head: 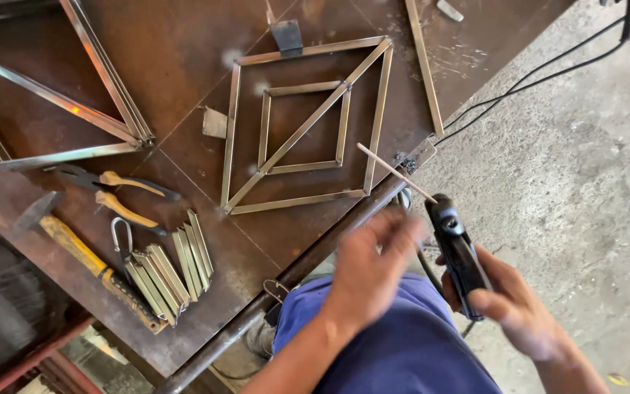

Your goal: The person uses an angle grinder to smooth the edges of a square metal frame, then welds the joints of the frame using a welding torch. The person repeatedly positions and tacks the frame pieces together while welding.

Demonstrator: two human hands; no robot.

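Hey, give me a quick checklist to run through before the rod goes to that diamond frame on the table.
1. Rod seated in holder: ok. The welding rod sticks out from the black electrode holder.
2. Grip on holder: ok. The right hand wraps its handle.
3. Other hand clear of the rod: cannot tell. The left hand is blurred, close beside the holder.
4. Frame lying flat: ok. The diamond frame lies on the steel table.
5. Loose tools away from frame: ok. Pliers, hammer and cut strips lie apart from it.
6. Cable free: cannot tell. The black cable runs out of view.
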